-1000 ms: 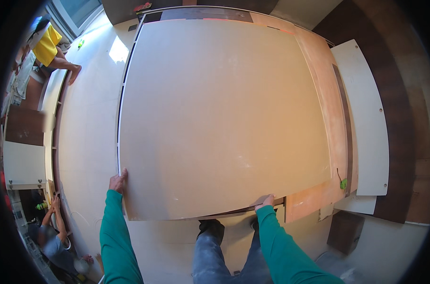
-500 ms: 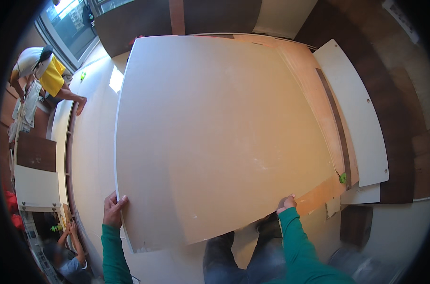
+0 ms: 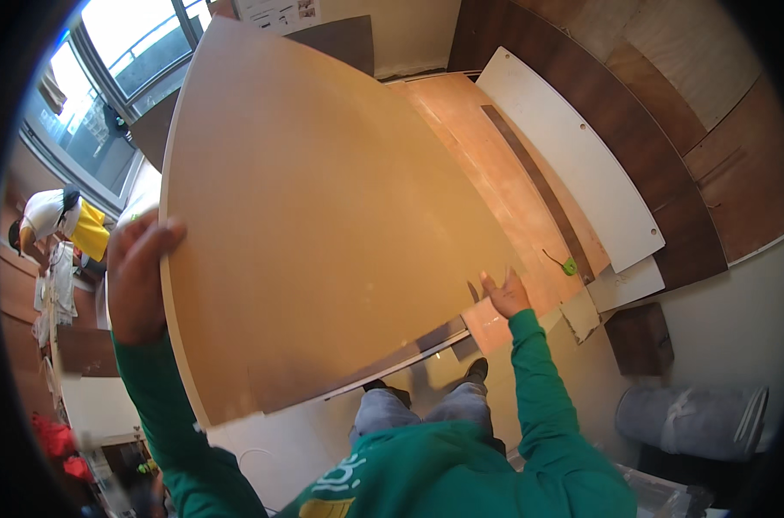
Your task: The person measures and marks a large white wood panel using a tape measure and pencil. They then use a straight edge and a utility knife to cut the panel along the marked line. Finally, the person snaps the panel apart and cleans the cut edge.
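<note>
My left hand, blurred, grips the left edge of a large pale board, which is tilted up on that side and fills the middle of the view. My right hand is at the board's lower right corner with fingers spread; whether it touches the board is unclear. Beneath and right of the board lie a pinkish wooden panel, a narrow dark strip and a small green object with a cord.
A person bends over a cluttered unit at the left, beside glazed doors; another is barely visible at the lower left. At right are a white panel, dark boards and a grey roll.
The board's left side has risen toward me with my left hand, exposing more pinkish panel at right. My right hand has moved up, its fingers now more spread. My view has shifted.
</note>
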`<state>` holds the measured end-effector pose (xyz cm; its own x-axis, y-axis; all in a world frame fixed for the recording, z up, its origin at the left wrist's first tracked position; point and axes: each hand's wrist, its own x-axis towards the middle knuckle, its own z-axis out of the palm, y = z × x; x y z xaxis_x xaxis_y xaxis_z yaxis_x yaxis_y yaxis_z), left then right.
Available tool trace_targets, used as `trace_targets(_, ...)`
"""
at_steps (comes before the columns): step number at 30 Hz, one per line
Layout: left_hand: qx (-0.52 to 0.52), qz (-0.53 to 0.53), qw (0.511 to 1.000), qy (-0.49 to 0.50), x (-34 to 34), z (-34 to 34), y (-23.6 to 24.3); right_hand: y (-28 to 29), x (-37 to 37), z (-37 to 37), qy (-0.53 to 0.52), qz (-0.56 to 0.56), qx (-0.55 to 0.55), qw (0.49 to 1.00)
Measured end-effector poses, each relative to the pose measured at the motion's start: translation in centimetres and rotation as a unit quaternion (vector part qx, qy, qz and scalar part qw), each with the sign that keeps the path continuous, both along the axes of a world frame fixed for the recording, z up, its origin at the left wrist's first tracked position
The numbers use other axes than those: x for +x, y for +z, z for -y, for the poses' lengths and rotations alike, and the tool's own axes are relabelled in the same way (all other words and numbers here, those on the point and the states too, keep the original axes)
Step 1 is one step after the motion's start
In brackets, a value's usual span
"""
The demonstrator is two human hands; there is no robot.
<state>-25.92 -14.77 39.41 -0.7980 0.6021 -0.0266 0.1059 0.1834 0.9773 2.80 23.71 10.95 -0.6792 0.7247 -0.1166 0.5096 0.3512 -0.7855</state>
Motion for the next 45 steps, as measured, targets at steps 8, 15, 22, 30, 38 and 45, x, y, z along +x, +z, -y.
trace_targets(8,-0.076,-0.338,0.938,0.023,1.9,-22.2,14.0,26.9,2.2,-1.5,0.330,-0.285,0.270,0.858)
trace_targets(15,-0.105,-0.200,0.968,-0.112,7.9,-41.7,24.2,35.1,-0.4,-10.7,0.103,-0.417,0.233,0.872)
trace_targets(22,0.225,-0.144,0.936,-0.229,8.4,-48.1,16.5,38.1,0.8,-21.4,0.012,-0.523,0.217,0.824)
trace_targets(30,0.133,0.225,0.963,-0.061,4.5,-44.9,-15.1,40.0,4.5,-30.0,-0.011,-0.464,0.172,0.869)
trace_targets(38,-0.012,0.574,0.810,-0.120,24.1,-45.5,-41.9,40.5,5.2,-31.8,-0.076,-0.438,0.207,0.872)
trace_targets(45,0.058,0.747,0.661,-0.024,33.3,-56.1,-41.3,41.2,5.5,-33.1,-0.058,-0.461,0.154,0.872)
